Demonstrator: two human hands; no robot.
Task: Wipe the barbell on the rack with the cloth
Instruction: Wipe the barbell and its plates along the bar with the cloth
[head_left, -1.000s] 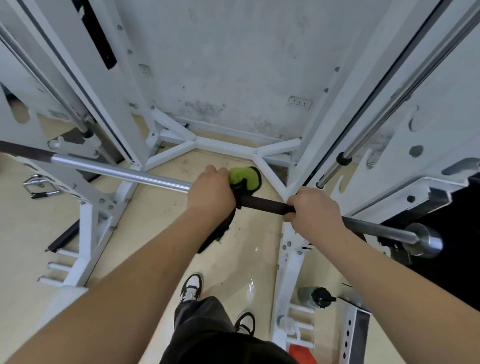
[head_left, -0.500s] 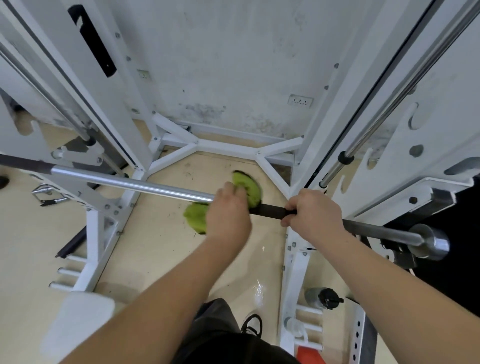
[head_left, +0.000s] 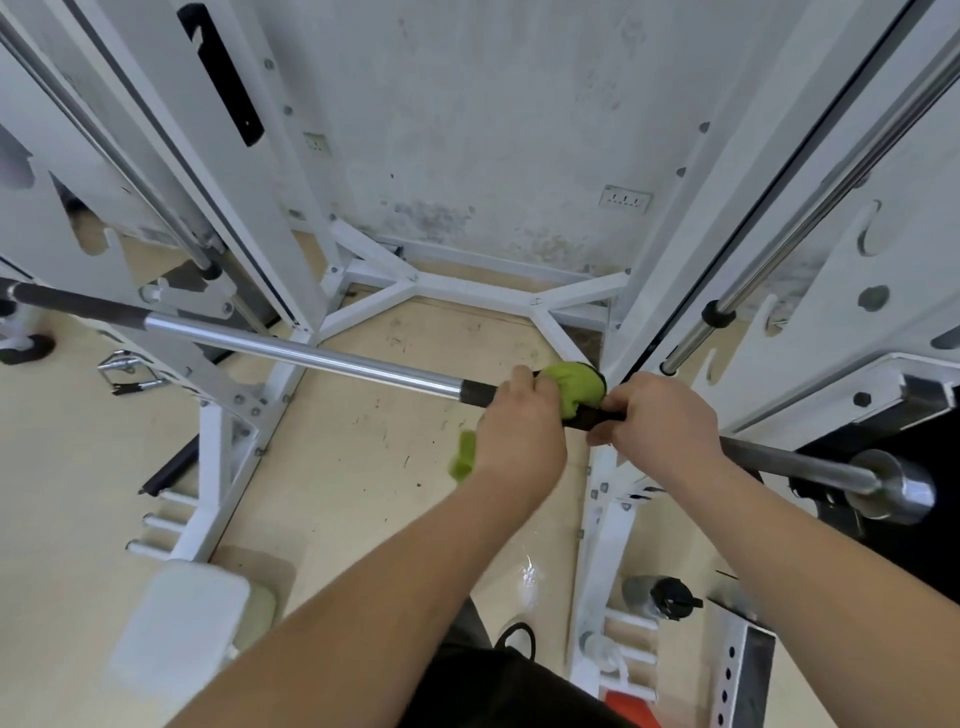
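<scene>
A long steel barbell runs from the left edge to a chrome end at the right, resting across the white rack. My left hand is closed around a green cloth wrapped on the bar's dark knurled part. A loose corner of the cloth hangs below the hand. My right hand grips the bar itself, just to the right of the cloth and touching it.
White rack uprights stand on both sides, with chrome guide rods. A white padded bench is at lower left. A dark bottle stands by the right rack foot. The floor is beige; my legs are below.
My left hand has slid the cloth to the right along the bar until it meets my right hand. The view has shifted slightly.
</scene>
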